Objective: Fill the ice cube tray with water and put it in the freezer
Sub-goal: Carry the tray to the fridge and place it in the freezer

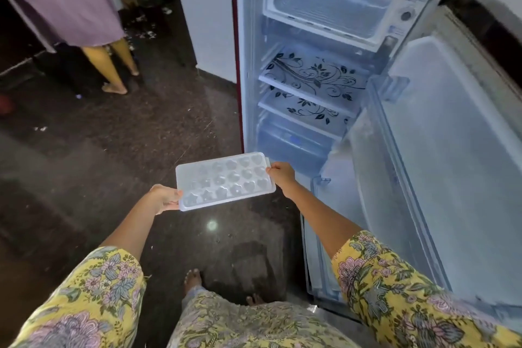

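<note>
A white ice cube tray [224,181] with star, flower and heart moulds is held level in front of the open fridge. My left hand [163,198] grips its near-left end, thumb on top. My right hand [282,176] grips its far-right end. The freezer compartment [330,0] sits at the top of the fridge, its flap open and its inside bare. Whether the moulds hold water is unclear.
The fridge door [440,150] stands wide open to the right. Two shelves with floral mats [310,76] and a crisper drawer [293,144] lie below the freezer. Another person [113,62] stands at the back left on the dark stone floor.
</note>
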### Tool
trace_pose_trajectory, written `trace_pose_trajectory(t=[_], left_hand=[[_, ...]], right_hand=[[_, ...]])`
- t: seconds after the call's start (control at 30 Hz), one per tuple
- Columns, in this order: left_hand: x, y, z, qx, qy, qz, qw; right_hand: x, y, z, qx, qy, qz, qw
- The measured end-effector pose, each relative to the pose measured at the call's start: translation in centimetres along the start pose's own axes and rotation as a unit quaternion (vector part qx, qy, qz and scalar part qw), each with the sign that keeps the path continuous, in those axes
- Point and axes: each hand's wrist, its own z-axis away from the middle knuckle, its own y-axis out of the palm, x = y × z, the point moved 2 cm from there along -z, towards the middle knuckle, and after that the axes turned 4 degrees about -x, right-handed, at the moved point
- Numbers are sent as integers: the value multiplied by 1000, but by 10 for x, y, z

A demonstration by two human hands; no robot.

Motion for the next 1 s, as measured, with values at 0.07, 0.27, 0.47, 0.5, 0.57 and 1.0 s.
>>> trace_pose_trajectory(t=[0.07, 0.27, 0.47, 0.5, 0.57, 1.0], left_hand=[[-19, 4, -10, 13, 23, -16, 1000], [-85, 10, -43, 73, 74, -78, 991], [-157, 7, -77, 132, 119, -129, 976], [-171, 6, -82, 138, 128, -134, 973], [-194, 7, -89, 153, 144, -143, 967], [-314, 43, -115, 234, 200, -161, 938]], right_hand=[[3, -8, -7, -20, 7, -13, 1000], [14, -23, -31, -98, 40, -24, 994], [44, -32, -38, -187, 77, -75, 976], [50, -34, -40, -204, 81, -78, 973], [60, -38, -44, -223, 82, -85, 968], [114, -90, -77, -331, 81, -143, 929]])
